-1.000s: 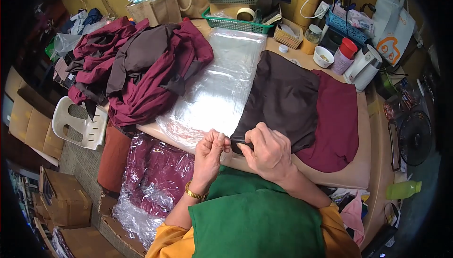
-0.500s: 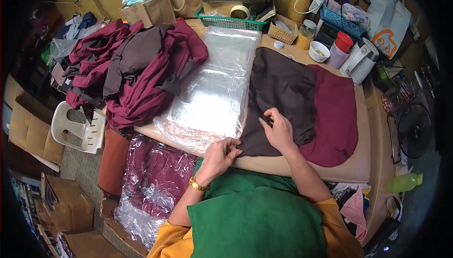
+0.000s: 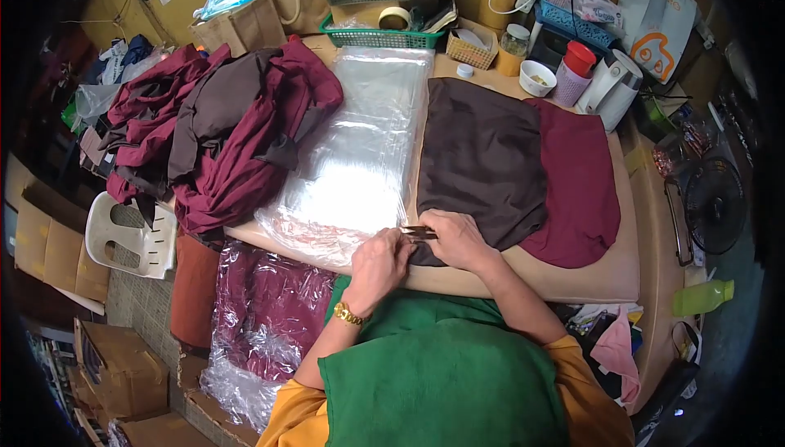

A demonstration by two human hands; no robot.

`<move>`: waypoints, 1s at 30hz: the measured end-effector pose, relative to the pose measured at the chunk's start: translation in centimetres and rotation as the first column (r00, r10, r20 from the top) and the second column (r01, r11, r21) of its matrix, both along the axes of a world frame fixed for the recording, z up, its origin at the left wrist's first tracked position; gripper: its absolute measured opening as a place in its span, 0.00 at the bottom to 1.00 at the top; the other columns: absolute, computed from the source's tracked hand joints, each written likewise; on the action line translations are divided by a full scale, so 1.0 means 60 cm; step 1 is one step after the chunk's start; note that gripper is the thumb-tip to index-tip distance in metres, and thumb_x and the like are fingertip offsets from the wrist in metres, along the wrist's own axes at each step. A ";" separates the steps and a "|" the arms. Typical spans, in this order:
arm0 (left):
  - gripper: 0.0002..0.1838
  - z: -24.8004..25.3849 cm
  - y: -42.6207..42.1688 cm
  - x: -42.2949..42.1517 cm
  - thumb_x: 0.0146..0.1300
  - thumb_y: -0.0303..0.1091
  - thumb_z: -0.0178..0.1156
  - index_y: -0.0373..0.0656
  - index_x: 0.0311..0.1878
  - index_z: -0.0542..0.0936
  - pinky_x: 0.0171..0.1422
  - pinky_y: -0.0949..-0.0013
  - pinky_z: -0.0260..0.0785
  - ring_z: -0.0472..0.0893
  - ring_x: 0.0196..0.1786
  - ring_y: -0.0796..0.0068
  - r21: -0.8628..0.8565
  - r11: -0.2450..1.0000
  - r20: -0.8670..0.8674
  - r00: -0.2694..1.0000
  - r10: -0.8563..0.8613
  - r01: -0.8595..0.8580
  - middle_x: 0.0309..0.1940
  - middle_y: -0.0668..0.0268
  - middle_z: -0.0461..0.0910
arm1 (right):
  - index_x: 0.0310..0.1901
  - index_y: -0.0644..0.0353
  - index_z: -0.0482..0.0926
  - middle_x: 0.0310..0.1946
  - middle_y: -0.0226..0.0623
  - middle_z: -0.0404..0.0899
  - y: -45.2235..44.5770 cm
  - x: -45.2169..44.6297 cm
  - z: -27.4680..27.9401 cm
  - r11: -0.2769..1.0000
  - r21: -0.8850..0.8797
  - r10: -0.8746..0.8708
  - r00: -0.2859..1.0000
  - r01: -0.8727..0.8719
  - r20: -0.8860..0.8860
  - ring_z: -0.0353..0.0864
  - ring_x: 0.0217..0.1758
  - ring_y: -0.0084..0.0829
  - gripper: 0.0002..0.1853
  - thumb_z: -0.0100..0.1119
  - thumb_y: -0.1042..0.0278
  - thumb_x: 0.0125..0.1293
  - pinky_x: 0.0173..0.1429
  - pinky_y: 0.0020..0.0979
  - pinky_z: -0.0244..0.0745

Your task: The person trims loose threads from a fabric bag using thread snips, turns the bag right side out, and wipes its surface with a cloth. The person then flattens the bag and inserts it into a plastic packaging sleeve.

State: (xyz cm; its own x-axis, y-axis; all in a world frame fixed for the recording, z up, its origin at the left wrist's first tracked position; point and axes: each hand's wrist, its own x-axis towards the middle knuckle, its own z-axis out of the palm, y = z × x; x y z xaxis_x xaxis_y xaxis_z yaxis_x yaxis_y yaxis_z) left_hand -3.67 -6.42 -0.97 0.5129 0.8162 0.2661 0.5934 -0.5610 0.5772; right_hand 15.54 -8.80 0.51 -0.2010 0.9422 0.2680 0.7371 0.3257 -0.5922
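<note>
Snips (image 3: 421, 233) in right hand (image 3: 459, 238), narrow around the handles; is holding blades close beside left hand (image 3: 380, 259). With left hand, is seemingly pinching the seven-o'clock corner of dark brown cloth (image 3: 482, 161), lying toward one o'clock from both hands; because of hidden fingertips, not being able to tell surely. For working well, probably should be keeping cloth edge flat and taut, pointing blades away from left fingertips, and closing slowly. At twelve o'clock, is seeing green basket (image 3: 380, 39) with tape roll (image 3: 395, 18); toward one o'clock, white bowl (image 3: 532, 90) with contents (image 3: 540, 80) too small for naming, and beyond it blue basket (image 3: 576, 28) carrying soft pack (image 3: 599, 8); at eight o'clock, clear plastic (image 3: 242, 386) enclosing maroon cloth (image 3: 266, 304).
</note>
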 end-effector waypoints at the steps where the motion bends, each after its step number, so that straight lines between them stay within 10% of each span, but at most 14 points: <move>1: 0.16 -0.001 0.004 -0.004 0.64 0.41 0.69 0.37 0.44 0.80 0.34 0.64 0.73 0.81 0.27 0.66 0.015 1.000 0.046 0.999 -0.017 0.016 0.28 0.59 0.82 | 0.37 0.62 0.76 0.32 0.47 0.80 0.005 0.008 -0.010 0.998 0.021 -0.056 0.998 0.056 -0.026 0.82 0.36 0.50 0.09 0.67 0.72 0.59 0.40 0.43 0.74; 5: 0.15 0.041 -0.002 -0.027 0.63 0.33 0.70 0.38 0.49 0.80 0.34 0.79 0.67 0.73 0.31 0.88 -0.584 0.812 0.250 0.954 0.165 0.013 0.27 0.76 0.77 | 0.36 0.65 0.75 0.29 0.46 0.79 0.002 0.016 0.001 0.983 0.032 -0.172 0.960 0.183 -0.222 0.81 0.32 0.45 0.08 0.65 0.74 0.63 0.37 0.38 0.72; 10: 0.32 0.030 -0.025 -0.001 0.58 0.31 0.74 0.34 0.64 0.72 0.27 0.81 0.64 0.71 0.26 0.89 -0.540 0.788 0.519 0.854 0.035 0.296 0.32 0.73 0.78 | 0.36 0.65 0.74 0.28 0.44 0.78 -0.006 0.000 0.036 0.968 0.066 -0.206 0.916 0.243 -0.344 0.79 0.30 0.38 0.08 0.65 0.75 0.64 0.36 0.34 0.71; 13: 0.24 0.051 -0.042 0.033 0.62 0.31 0.72 0.34 0.59 0.76 0.23 0.83 0.62 0.71 0.21 0.88 -0.741 0.594 0.638 0.604 0.478 0.313 0.25 0.73 0.78 | 0.36 0.65 0.73 0.28 0.42 0.78 -0.009 -0.002 0.048 0.956 0.097 -0.224 0.902 0.277 -0.369 0.78 0.29 0.35 0.08 0.65 0.76 0.63 0.36 0.33 0.71; 20: 0.11 0.033 -0.030 0.042 0.68 0.29 0.65 0.35 0.50 0.81 0.23 0.81 0.66 0.75 0.21 0.85 -0.709 0.591 0.705 0.389 0.593 0.384 0.24 0.69 0.80 | 0.35 0.65 0.73 0.26 0.41 0.77 -0.018 -0.002 0.052 0.954 0.122 -0.208 0.898 0.273 -0.388 0.75 0.27 0.32 0.09 0.66 0.77 0.62 0.33 0.32 0.69; 26: 0.08 0.038 -0.027 0.032 0.71 0.29 0.61 0.34 0.48 0.80 0.37 0.80 0.79 0.86 0.34 0.77 -0.709 0.619 0.704 0.388 0.595 0.337 0.30 0.65 0.83 | 0.35 0.66 0.73 0.26 0.41 0.77 -0.024 0.000 0.055 0.965 0.090 -0.200 0.910 0.248 -0.363 0.76 0.26 0.32 0.09 0.67 0.76 0.62 0.32 0.32 0.69; 30: 0.09 0.029 -0.028 0.021 0.74 0.31 0.56 0.33 0.44 0.77 0.53 0.72 0.84 0.86 0.50 0.65 -0.619 0.488 0.749 0.276 0.602 0.615 0.41 0.57 0.83 | 0.43 0.63 0.76 0.35 0.44 0.80 -0.029 0.000 0.063 0.960 0.057 -0.248 0.927 0.274 -0.282 0.83 0.31 0.41 0.12 0.66 0.67 0.64 0.36 0.38 0.76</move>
State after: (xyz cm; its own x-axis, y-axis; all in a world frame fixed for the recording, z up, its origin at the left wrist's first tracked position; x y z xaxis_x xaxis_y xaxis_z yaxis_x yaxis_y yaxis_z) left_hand -2.39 -8.10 0.79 0.4473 0.8753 -0.1836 -0.6076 0.4481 0.6558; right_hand 15.57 -10.55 4.29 0.1408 0.9195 0.3670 0.6202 0.2070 -0.7567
